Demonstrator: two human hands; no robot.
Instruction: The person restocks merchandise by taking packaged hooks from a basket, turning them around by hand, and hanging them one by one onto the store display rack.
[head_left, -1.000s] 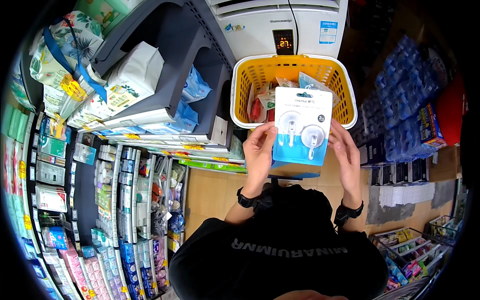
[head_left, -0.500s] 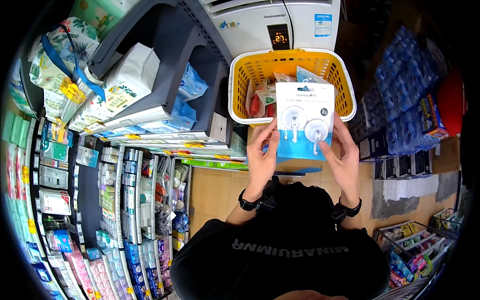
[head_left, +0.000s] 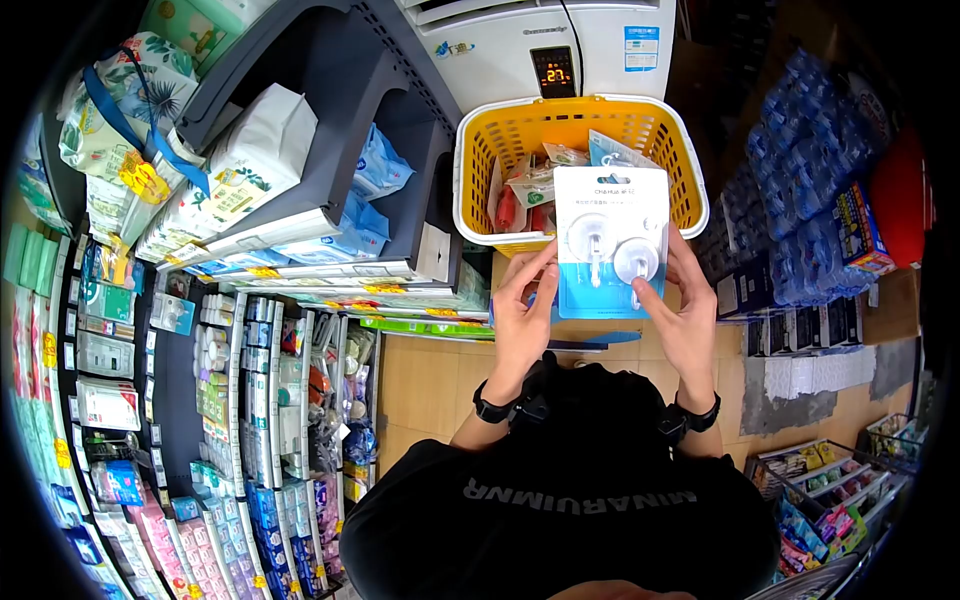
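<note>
A white and blue blister pack of round hooks (head_left: 612, 240) is held upright between my two hands, its printed face toward me. My left hand (head_left: 524, 305) grips the pack's left edge, thumb and fingers pressed together there. On the other side, my right hand (head_left: 683, 300) grips the right edge, with its thumb on the front by the lower hook. Just beyond the pack stands a yellow basket with a white rim (head_left: 580, 103). Several packaged items, one of them red (head_left: 506, 209), lie inside it, partly hidden by the pack.
A white appliance (head_left: 500, 50) with a lit display stands behind the basket. Grey shelving (head_left: 345, 85) with tissue packs and hanging goods fills the left. Blue bottle packs (head_left: 800, 170) are stacked at the right. A wire rack (head_left: 825, 480) of small packets is at the lower right.
The right hand has closed on the pack's right edge, its thumb now on the front. The pack has risen slightly in view. The basket and appliance have shifted slightly left and up.
</note>
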